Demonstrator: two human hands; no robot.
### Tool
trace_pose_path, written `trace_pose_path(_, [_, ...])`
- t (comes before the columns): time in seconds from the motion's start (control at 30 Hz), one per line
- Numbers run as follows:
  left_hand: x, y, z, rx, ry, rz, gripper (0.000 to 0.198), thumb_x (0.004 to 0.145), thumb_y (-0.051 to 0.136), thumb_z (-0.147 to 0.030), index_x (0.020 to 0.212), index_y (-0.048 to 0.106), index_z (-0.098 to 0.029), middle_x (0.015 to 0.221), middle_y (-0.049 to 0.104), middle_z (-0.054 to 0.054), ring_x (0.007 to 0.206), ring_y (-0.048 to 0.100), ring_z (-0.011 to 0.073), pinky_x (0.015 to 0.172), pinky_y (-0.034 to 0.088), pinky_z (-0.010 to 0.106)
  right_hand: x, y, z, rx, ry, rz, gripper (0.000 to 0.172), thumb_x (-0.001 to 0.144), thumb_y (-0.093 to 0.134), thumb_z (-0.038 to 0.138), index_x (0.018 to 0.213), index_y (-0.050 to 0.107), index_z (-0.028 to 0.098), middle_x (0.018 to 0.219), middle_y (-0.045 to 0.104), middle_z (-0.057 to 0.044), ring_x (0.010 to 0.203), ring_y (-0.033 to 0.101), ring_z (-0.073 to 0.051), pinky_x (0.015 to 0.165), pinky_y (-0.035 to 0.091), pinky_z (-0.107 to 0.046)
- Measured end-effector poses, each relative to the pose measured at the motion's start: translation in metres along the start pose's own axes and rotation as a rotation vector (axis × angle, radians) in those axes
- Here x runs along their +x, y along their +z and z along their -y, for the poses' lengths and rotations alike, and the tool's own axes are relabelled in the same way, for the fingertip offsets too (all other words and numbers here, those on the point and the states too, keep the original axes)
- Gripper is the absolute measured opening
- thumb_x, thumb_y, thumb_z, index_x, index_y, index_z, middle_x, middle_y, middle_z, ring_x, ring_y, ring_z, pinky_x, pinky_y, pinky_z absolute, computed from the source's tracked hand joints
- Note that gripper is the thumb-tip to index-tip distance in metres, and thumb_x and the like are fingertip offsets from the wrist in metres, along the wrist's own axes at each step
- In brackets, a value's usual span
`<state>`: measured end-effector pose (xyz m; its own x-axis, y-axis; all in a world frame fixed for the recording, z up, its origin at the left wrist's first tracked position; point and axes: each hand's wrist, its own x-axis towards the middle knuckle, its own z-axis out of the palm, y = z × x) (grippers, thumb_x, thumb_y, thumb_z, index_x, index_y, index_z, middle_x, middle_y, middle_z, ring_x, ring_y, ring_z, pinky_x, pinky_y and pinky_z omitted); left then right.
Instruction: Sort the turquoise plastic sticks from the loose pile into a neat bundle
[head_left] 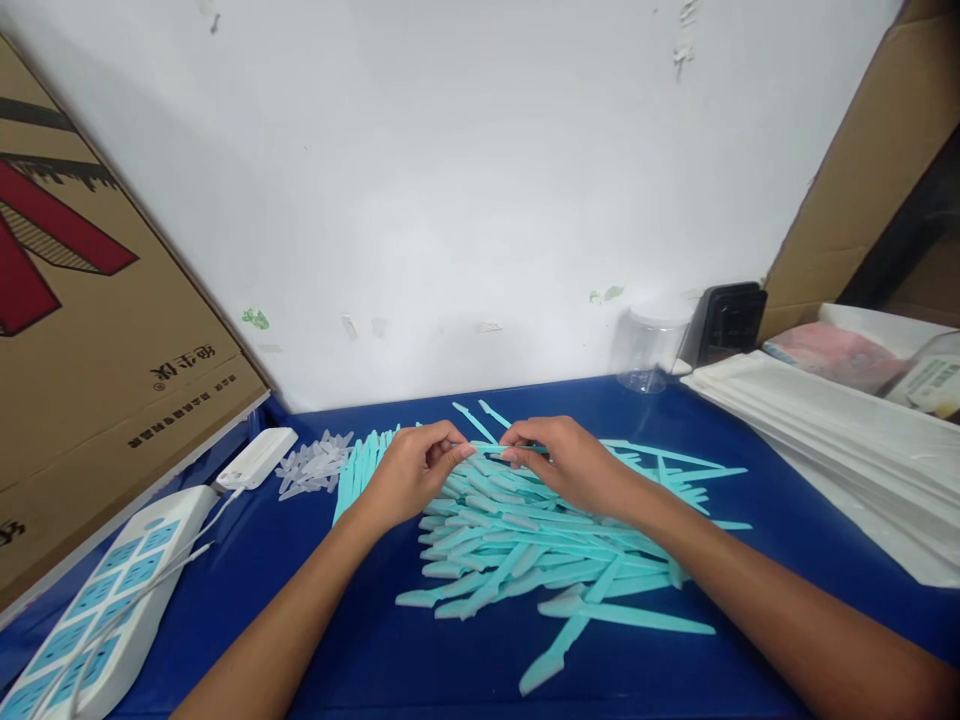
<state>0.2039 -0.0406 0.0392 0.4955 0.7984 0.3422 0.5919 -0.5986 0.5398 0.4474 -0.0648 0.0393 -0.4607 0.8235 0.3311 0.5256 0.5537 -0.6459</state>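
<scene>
Left hand (pixel 424 465) and right hand (pixel 559 460), fingertips pinched on one razor (pixel 489 448) toward counter's (pixel 360 650) back edge; probably light, stiff, slick, best held by handle.

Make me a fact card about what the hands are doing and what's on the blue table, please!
Left hand: pinching one end of a teal stick
Right hand: pinching the same stick farther along
Below the hands: a messy pile of teal sticks
By the left wrist: a neater row of teal sticks
Left of that row: small see-through pieces
Far left: a white power strip with cables
Near the wall: a clear jar
Table colour: blue
</scene>
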Motion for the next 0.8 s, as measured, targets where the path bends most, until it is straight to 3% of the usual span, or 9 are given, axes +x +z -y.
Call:
trace_pose_path(0.17, [0.002,-0.015,0.005,0.121,0.005,0.001,0.04,0.099,0.05,-0.051,0.084,0.067,-0.018,0.063,0.058,-0.001,0.057,0.047,0.0131,0.057,0.034,0.025,0.001,-0.003,-0.01,-0.084,0.018,-0.035,0.025,0.102,0.052,0.032,0.092,0.071,0.021,0.081,0.072,-0.004,0.07,0.061,-0.017,0.062,0.038,-0.027])
trace_pose_path(0.3, [0.003,-0.048,0.04,0.469,-0.097,-0.086,0.039,0.098,0.049,-0.051,0.092,0.071,-0.02,0.078,0.07,0.004,0.068,0.059,0.0185,0.064,0.038,0.028,0.002,-0.013,-0.023,-0.173,0.118,-0.134,0.026,0.102,0.05,0.034,0.091,0.069,0.02,0.078,0.071,-0.002,0.058,0.056,-0.015,0.056,0.034,-0.027])
trace_pose_path(0.37, [0.001,-0.069,0.062,0.685,-0.201,-0.105,0.036,0.098,0.047,-0.045,0.096,0.074,-0.02,0.095,0.074,0.01,0.085,0.065,0.0249,0.07,0.041,0.031,0.003,-0.016,-0.027,-0.19,0.138,-0.177,0.025,0.101,0.049,0.034,0.09,0.068,0.02,0.077,0.072,-0.002,0.056,0.055,-0.014,0.056,0.034,-0.027])
trace_pose_path(0.47, [-0.007,-0.096,0.089,0.874,-0.474,-0.044,0.036,0.095,0.049,-0.041,0.1,0.078,-0.021,0.098,0.074,0.016,0.089,0.067,0.0336,0.071,0.044,0.036,0.003,-0.015,-0.028,-0.207,0.145,-0.194,0.026,0.102,0.048,0.034,0.092,0.068,0.021,0.077,0.072,-0.002,0.057,0.055,-0.015,0.055,0.033,-0.027])
trace_pose_path(0.6, [-0.019,-0.115,0.104,0.865,-0.681,0.037,0.031,0.086,0.059,-0.042,0.099,0.08,-0.023,0.101,0.074,0.019,0.09,0.068,0.0394,0.07,0.047,0.04,0.003,-0.01,-0.028,-0.222,0.142,-0.178,0.025,0.101,0.049,0.035,0.095,0.068,0.021,0.076,0.071,-0.002,0.059,0.057,-0.015,0.055,0.032,-0.027])
trace_pose_path(0.8, [-0.024,-0.121,0.112,0.791,-0.733,0.041,0.023,0.076,0.07,-0.039,0.09,0.079,-0.024,0.099,0.075,0.016,0.087,0.068,0.0341,0.071,0.048,0.037,0.004,-0.01,-0.028,-0.22,0.158,-0.169,0.027,0.101,0.049,0.036,0.094,0.069,0.02,0.075,0.071,-0.003,0.058,0.058,-0.015,0.055,0.033,-0.028])
